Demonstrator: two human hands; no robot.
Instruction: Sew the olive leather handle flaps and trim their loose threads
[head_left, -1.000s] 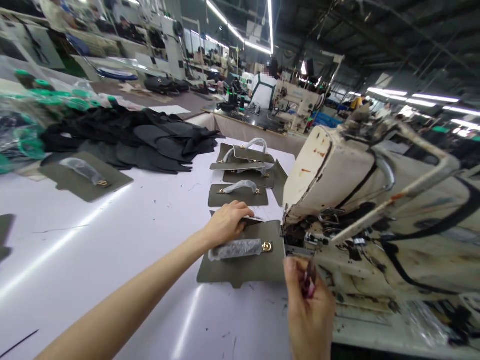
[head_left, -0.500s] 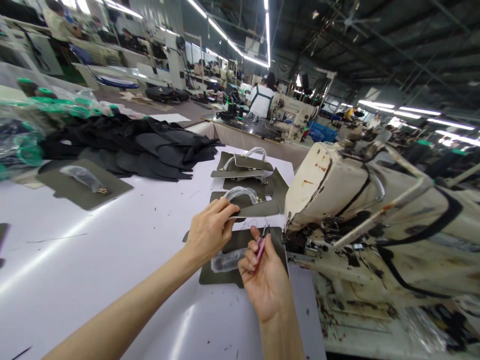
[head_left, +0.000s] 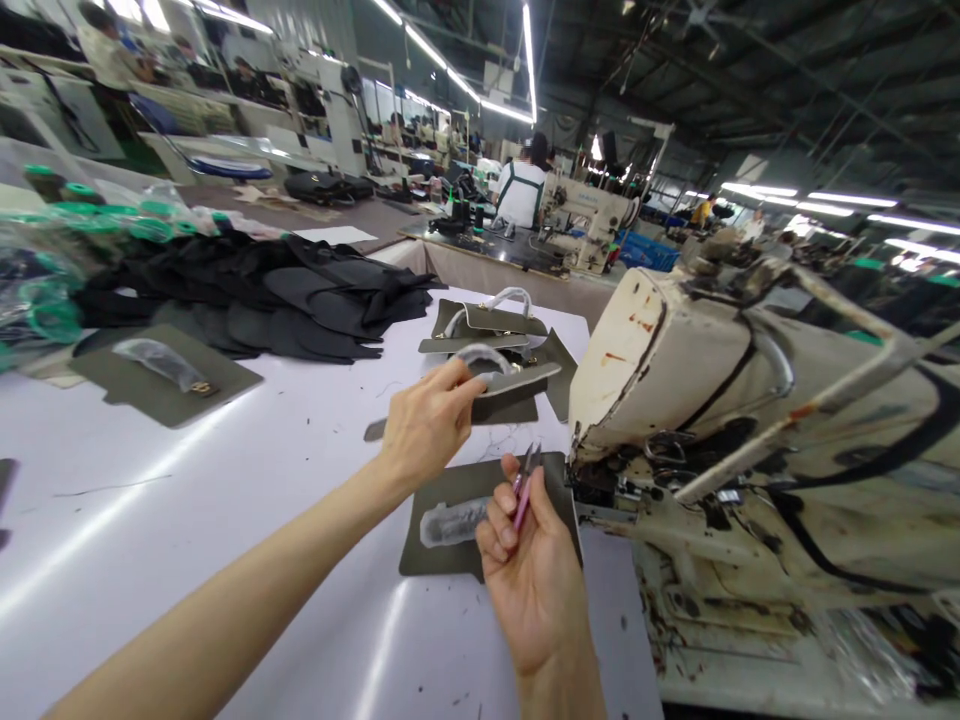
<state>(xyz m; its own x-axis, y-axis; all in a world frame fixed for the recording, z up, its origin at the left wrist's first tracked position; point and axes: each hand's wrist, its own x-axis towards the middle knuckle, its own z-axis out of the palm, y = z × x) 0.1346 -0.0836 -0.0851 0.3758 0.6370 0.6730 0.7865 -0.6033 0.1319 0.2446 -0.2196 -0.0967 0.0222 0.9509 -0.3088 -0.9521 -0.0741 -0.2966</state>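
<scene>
My left hand [head_left: 431,415] is closed on the near edge of an olive panel [head_left: 517,383], which is tilted and carries a plastic-wrapped handle [head_left: 484,355]. In my right hand [head_left: 525,565], palm up, are pink thread snips [head_left: 523,495], their blades pointing away from me. Under and beside that hand lies a flat olive panel [head_left: 442,565] with a wrapped handle [head_left: 450,522]. Further back, more olive pieces with handles [head_left: 487,318] are stacked on the white table [head_left: 322,580].
At the right stands a worn cream sewing machine [head_left: 622,350]. Black fabric pieces [head_left: 300,300] are heaped at the back left, near green-capped spools [head_left: 79,192]. Another olive panel [head_left: 165,375] lies at the left. A person [head_left: 521,190] sits beyond the table.
My left hand has moved up and away from me, and the panel with its handle is lifted and shifted back. My right hand with the snips is nearly still.
</scene>
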